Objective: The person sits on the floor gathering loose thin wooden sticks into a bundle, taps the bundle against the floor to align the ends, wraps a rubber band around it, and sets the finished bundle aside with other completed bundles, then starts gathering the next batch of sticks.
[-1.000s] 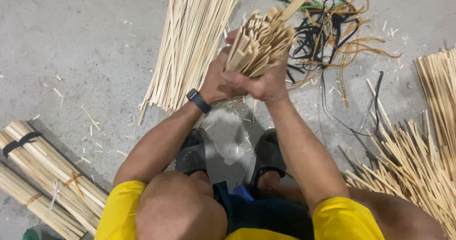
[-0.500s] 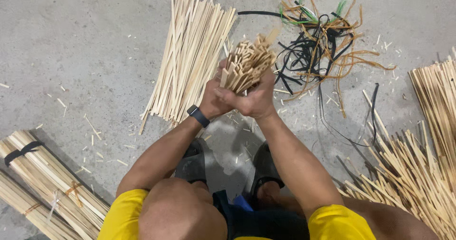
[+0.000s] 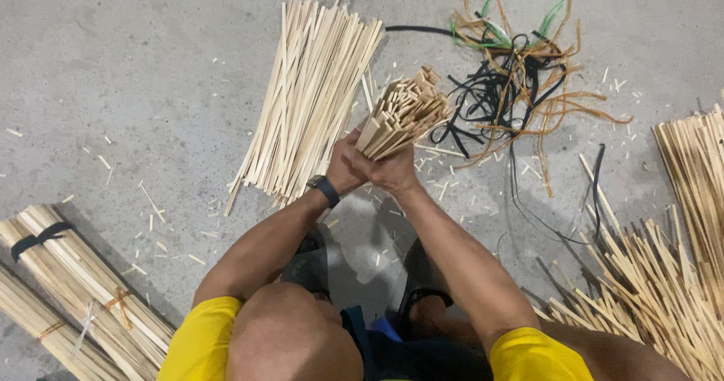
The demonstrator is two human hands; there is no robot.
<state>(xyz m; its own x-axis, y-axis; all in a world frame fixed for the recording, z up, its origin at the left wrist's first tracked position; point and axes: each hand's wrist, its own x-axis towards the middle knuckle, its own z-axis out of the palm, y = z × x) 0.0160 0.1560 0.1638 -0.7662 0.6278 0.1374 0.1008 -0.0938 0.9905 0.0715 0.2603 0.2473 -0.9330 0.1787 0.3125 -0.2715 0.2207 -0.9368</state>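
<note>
Both my hands clasp one bundle of flat pale wooden sticks (image 3: 403, 113), its cut ends pointing up toward the camera. My left hand (image 3: 345, 162), with a black watch on the wrist, wraps the bundle's left side. My right hand (image 3: 392, 171) grips it from the right and below. The hands touch each other around the bundle, above the grey concrete floor (image 3: 136, 72). Just left of the hands lies a loose fan of long pale sticks (image 3: 309, 94).
A tangle of black, brown and green straps (image 3: 520, 87) lies at the upper right. More loose sticks (image 3: 664, 275) are heaped at the right. Tied stick bundles (image 3: 75, 290) lie at the lower left. Small chips litter the floor. My sandalled feet (image 3: 422, 305) are below the hands.
The view has shifted, so hands and bundle sit lower in the picture. The bundle is tilted slightly more to the right. The grip is unchanged.
</note>
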